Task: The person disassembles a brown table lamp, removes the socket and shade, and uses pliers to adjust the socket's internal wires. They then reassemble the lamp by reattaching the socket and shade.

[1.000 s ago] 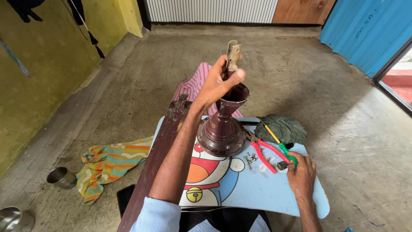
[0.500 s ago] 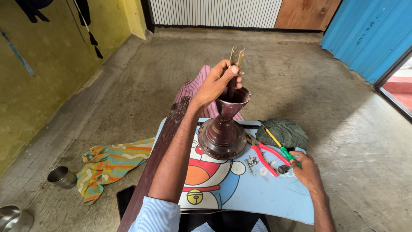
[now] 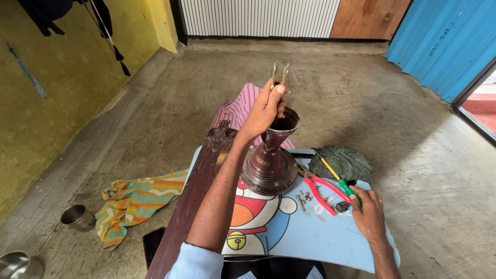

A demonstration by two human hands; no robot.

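Ceiling-fan motor on a small blue cartoon-printed table (image 3: pixel 310 243), seen from above, described from left to right. At far left on the concrete floor stand a steel bowl (image 3: pixel 14 264) and a steel cup (image 3: pixel 78 217), with a striped multicoloured cloth (image 3: pixel 135 202) lying just right of the cup. A dark brown fan blade (image 3: pixel 199 191) runs from the near edge up toward the motor along the table's left side. The left hand (image 3: pixel 264 109) is raised above the table, fingers closed around the top of the down-rod, whose metal fork bracket (image 3: pixel 279 72) projects above the fingertips. Below it the maroon canopy cup (image 3: pixel 283 127) flares open, and the maroon fan motor (image 3: pixel 268 170) rests at the middle of the table's far edge. The motor housing appears heavy, rigid and smooth-painted, so likely slippery at the dome; the rod gives the firmest hold, with the base carrying the weight. To the right lie loose screws (image 3: pixel 304 198), red-handled pliers (image 3: pixel 323 192) and a yellow-and-green screwdriver (image 3: pixel 338 181), with a dark green cloth (image 3: pixel 345 162) at the far right corner. The right hand (image 3: pixel 368 213) rests palm-down on the table, fingertips touching the screwdriver handle near a small metal part (image 3: pixel 341 206); whether it pinches anything cannot be told.
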